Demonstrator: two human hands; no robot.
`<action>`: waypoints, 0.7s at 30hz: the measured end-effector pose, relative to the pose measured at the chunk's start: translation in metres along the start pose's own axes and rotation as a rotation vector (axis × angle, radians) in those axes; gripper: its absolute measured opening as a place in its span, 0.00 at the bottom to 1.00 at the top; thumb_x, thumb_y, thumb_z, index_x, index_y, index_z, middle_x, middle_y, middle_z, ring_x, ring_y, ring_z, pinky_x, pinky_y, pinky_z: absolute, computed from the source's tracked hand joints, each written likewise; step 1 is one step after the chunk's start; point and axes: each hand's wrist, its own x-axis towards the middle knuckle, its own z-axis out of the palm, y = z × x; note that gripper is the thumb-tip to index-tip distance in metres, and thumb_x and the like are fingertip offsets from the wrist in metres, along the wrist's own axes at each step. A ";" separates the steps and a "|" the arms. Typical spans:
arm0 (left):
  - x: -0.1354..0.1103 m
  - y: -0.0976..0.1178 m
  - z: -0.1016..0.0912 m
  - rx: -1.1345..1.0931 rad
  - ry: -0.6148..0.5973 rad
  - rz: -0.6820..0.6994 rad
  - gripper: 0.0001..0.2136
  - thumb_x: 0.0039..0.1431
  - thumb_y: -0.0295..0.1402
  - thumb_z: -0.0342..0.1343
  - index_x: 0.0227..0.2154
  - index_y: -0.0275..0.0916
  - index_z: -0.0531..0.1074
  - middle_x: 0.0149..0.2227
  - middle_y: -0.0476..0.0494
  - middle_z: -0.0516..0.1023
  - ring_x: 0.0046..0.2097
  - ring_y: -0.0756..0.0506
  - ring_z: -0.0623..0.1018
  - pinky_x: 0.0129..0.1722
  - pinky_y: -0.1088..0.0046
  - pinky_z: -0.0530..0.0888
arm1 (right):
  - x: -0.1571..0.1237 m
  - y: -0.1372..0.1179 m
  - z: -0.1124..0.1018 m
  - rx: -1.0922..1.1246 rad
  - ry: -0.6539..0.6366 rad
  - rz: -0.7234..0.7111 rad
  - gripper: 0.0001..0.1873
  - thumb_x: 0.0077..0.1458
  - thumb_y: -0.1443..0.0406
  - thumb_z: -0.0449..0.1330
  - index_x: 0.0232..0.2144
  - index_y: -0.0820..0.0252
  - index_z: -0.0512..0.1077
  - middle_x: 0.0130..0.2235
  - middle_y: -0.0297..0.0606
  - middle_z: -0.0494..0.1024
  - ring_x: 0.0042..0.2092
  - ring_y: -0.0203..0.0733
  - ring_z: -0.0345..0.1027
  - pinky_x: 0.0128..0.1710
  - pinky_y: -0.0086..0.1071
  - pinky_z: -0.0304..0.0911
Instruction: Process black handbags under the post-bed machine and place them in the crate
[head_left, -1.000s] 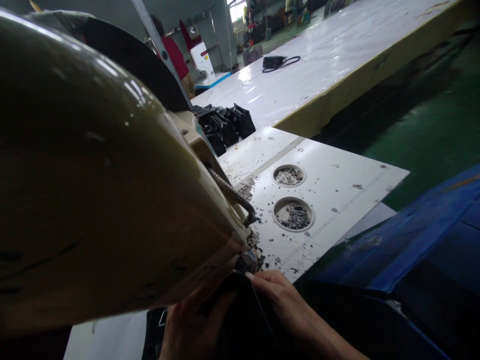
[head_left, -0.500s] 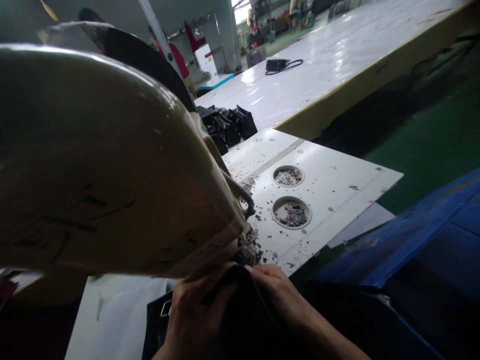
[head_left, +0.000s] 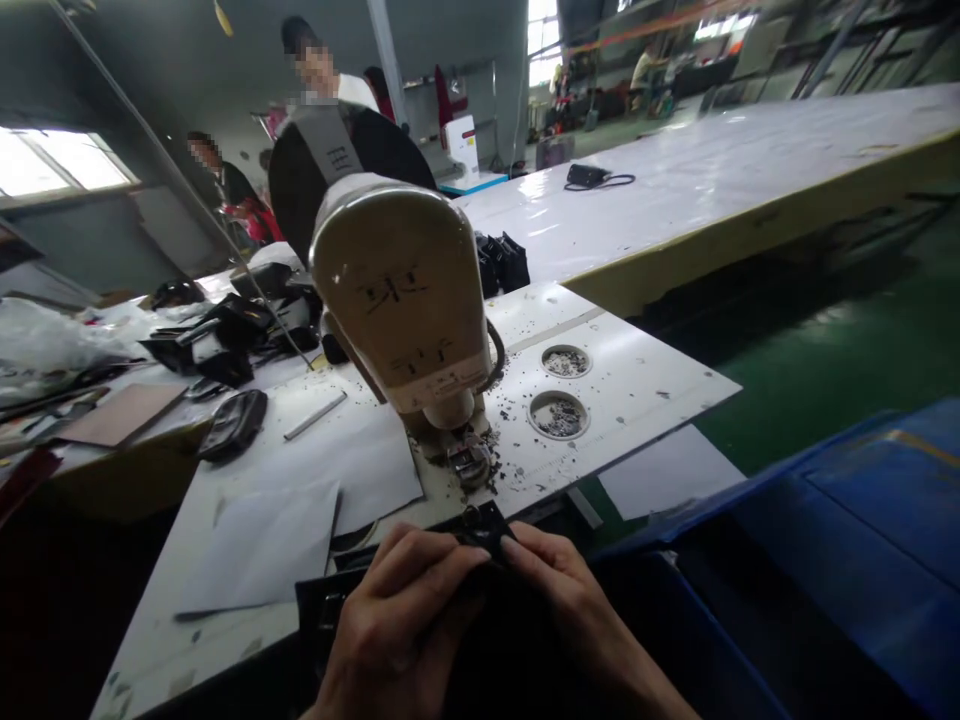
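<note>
Both hands — left hand (head_left: 397, 625), right hand (head_left: 574, 610) — pinch a dark, limp leather piece (head_left: 487, 530) in a closed grip, just below the cream, glossy sewing machine (head_left: 401, 290) on the scrap-flecked white surface (head_left: 645, 385).

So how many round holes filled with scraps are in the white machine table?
2. The nearer round hole lies right of the sewing machine; the farther round hole sits just behind it. The machine may hide others.

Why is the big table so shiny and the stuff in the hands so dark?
In the head view, window light glares off the glossy long white table; the black piece pinched by the left hand and right hand sits in shadow, its detail lost; faces behind the sewing machine are blurred.
</note>
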 end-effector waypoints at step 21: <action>-0.046 0.072 0.114 -0.232 0.023 -0.180 0.20 0.68 0.39 0.59 0.62 0.48 0.71 0.58 0.39 0.77 0.59 0.38 0.78 0.60 0.54 0.78 | -0.186 -0.009 -0.053 -0.572 0.451 -0.186 0.21 0.68 0.49 0.57 0.34 0.58 0.77 0.36 0.36 0.72 0.40 0.44 0.65 0.41 0.33 0.61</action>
